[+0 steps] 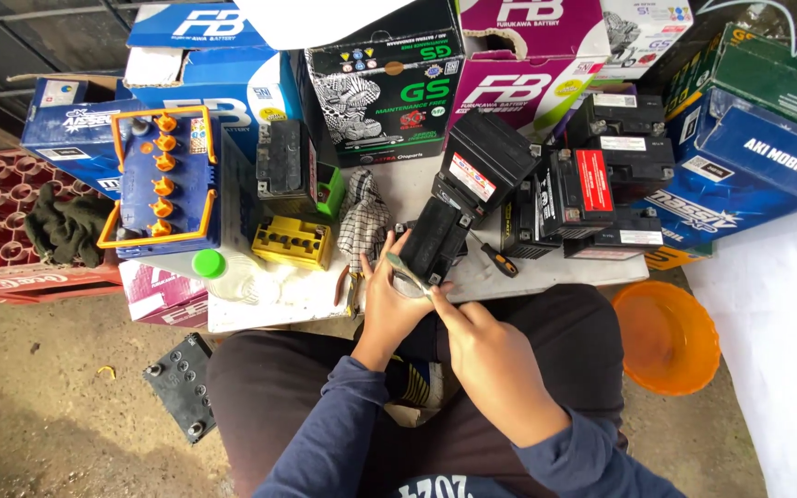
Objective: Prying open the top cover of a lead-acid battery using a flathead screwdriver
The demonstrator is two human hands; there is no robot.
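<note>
Both dark-blue sleeves reach up from the lap to the near table edge. Left hand (389, 309) steadies a small black box-shaped battery (435, 244) lying tilted there; right hand (495, 355) grips a slim grey-green tool (408, 274), its tip at the battery's near end. This looks like mid-step terminal work; next calls for firm bracing.

An orange-handled screwdriver (498, 258) lies just right.
</note>
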